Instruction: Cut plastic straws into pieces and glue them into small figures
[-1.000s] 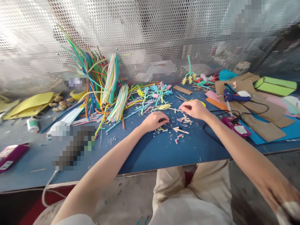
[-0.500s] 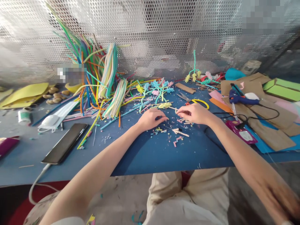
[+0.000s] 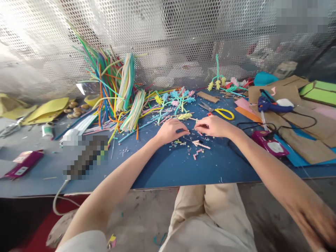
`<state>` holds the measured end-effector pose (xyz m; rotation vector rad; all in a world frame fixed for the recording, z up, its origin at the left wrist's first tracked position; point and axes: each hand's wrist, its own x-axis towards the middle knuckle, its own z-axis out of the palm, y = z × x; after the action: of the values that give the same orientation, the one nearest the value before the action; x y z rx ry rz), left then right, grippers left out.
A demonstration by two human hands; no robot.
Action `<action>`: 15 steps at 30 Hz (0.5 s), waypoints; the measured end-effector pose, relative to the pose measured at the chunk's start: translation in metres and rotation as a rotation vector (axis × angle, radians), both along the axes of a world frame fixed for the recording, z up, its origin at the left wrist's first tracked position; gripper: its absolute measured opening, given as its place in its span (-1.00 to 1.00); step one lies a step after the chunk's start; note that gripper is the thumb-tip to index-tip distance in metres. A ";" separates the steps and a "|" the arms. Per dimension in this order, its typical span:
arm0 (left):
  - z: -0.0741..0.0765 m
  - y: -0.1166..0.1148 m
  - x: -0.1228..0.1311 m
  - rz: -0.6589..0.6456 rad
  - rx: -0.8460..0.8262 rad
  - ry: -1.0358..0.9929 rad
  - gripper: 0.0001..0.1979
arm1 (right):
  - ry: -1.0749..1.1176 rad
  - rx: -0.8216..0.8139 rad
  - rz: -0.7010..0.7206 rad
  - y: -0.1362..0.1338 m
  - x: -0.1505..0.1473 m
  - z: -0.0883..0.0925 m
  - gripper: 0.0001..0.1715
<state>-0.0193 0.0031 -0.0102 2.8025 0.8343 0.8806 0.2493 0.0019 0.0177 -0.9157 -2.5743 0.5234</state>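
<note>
My left hand (image 3: 172,131) is low over the blue tabletop, its fingers curled and thumb tip meeting them. Opposite it, my right hand (image 3: 213,126) pinches with thumb and forefinger. Whatever sits in either pinch is too small to make out. Just below both hands lies a pale pink pipe cleaner piece (image 3: 201,144) among short cut bits (image 3: 198,153). Behind the hands rests a yellow fuzzy pipe cleaner flower (image 3: 185,116). Farther back stand blue and pink pipe cleaner flowers (image 3: 180,96) on mint stems. Scissors with yellow handles (image 3: 224,113) lie beyond my right hand.
Bundled pipe cleaners (image 3: 127,82) stand at the back left, before a perforated metal sheet (image 3: 178,42). A blue glue gun (image 3: 273,105), its cable, a magenta box (image 3: 271,143) and brown card (image 3: 309,140) fill the right. A purple packet (image 3: 25,162) lies far left.
The view has shifted, so the table's left side shows more. My right hand has come slightly nearer my left; both keep their pinched shape.
</note>
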 end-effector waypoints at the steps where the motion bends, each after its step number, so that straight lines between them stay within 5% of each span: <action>1: 0.000 -0.001 0.001 0.000 0.007 0.006 -0.75 | 0.005 0.007 -0.006 0.001 0.001 -0.001 -0.67; 9: 0.003 -0.003 0.002 -0.030 -0.015 -0.006 -0.75 | -0.008 -0.055 -0.067 0.008 0.010 -0.009 -0.66; 15: 0.000 0.000 0.002 -0.056 -0.035 -0.007 -0.80 | 0.036 -0.018 0.041 0.009 0.012 -0.008 -0.45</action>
<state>-0.0175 0.0027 -0.0097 2.7765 0.7590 0.8592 0.2617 0.0107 0.0096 -0.8536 -2.5641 0.5703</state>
